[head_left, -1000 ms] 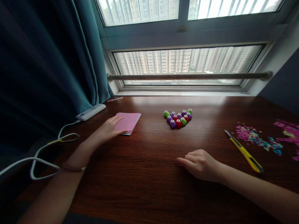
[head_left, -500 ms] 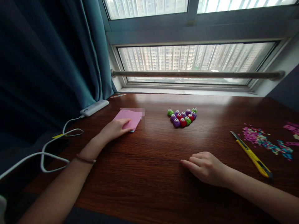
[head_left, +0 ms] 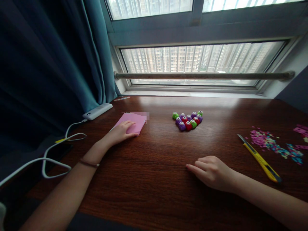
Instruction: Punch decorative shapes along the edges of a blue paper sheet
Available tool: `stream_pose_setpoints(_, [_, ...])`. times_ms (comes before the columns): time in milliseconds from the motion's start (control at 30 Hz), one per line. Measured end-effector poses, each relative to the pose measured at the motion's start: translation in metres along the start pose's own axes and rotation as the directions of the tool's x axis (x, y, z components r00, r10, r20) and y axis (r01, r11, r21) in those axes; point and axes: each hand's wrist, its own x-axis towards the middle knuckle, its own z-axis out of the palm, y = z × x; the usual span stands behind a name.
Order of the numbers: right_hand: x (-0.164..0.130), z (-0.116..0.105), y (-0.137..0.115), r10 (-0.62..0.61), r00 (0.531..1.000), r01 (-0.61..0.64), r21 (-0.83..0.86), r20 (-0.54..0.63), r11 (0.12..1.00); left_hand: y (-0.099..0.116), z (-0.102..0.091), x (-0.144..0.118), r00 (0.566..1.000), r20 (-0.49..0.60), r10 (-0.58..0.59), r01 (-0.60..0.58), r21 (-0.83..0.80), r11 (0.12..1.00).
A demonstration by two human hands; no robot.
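Observation:
My left hand [head_left: 120, 132] lies on a stack of pink paper [head_left: 135, 123] left of centre. Its fingers rest flat across the top sheet, and the thumb stretches apart along the near edge. On the bare wood at right of centre rests my right hand [head_left: 211, 173], loosely curled with one digit pointing left; nothing shows in it. Beyond it stands a tight cluster of small purple, red and green capped pieces [head_left: 189, 122]. A yellow utility knife [head_left: 261, 160], its blade out, lies to the right of my right hand.
Small pink, white and blue bits [head_left: 271, 144] are scattered beyond the knife, with pink pieces [head_left: 302, 130] at the right edge. At left, a white device [head_left: 97, 111] with a white cable [head_left: 57, 162] lies by the blue curtain [head_left: 93, 64]. A window rail [head_left: 204, 76] crosses behind the table.
The pink stack has shifted slightly under my left hand, and the pale blue edge at its near corner no longer shows. My right hand has stayed in place.

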Motion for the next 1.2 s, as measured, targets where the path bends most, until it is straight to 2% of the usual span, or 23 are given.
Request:
stream_pose_setpoints(167, [0.001,0.001,0.000,-0.001,1.000,0.001,0.005,0.004,1.000,-0.002,0.002,0.002,0.999,-0.033,-0.016,0.015,-0.026,1.000])
stream_pose_setpoints(333, [0.000,0.000,0.000,-0.008,1.000,0.008,0.005,0.003,1.000,0.002,-0.002,-0.001,0.986,-0.148,-0.077,0.072,-0.038,0.997])
stream_pose_setpoints(433, [0.000,0.000,0.000,0.001,1.000,-0.001,0.005,0.013,1.000,0.007,-0.009,-0.005,0.982,-0.181,-0.056,0.047,-0.051,0.998])
stream_pose_setpoints(633, [0.000,0.000,0.000,-0.002,1.000,0.002,0.004,0.004,1.000,0.011,-0.021,-0.013,0.991,-0.045,0.130,-0.127,0.060,0.990])
stream_pose_setpoints(767, [0.000,0.000,0.000,-0.003,1.000,0.003,0.007,-0.011,1.000,0.008,-0.023,-0.013,0.985,0.022,0.171,-0.171,-0.001,0.985])
stream_pose_setpoints(1033, [-0.001,0.002,0.001,-0.004,1.000,0.004,-0.002,0.011,1.000,0.009,-0.025,-0.009,0.989,0.045,0.138,-0.129,-0.163,0.978])
stream_pose_setpoints(1200, [-0.001,0.000,0.001,-0.007,1.000,0.007,-0.002,0.018,1.000,0.008,-0.022,-0.006,0.998,-0.011,0.067,-0.067,-0.273,0.960])
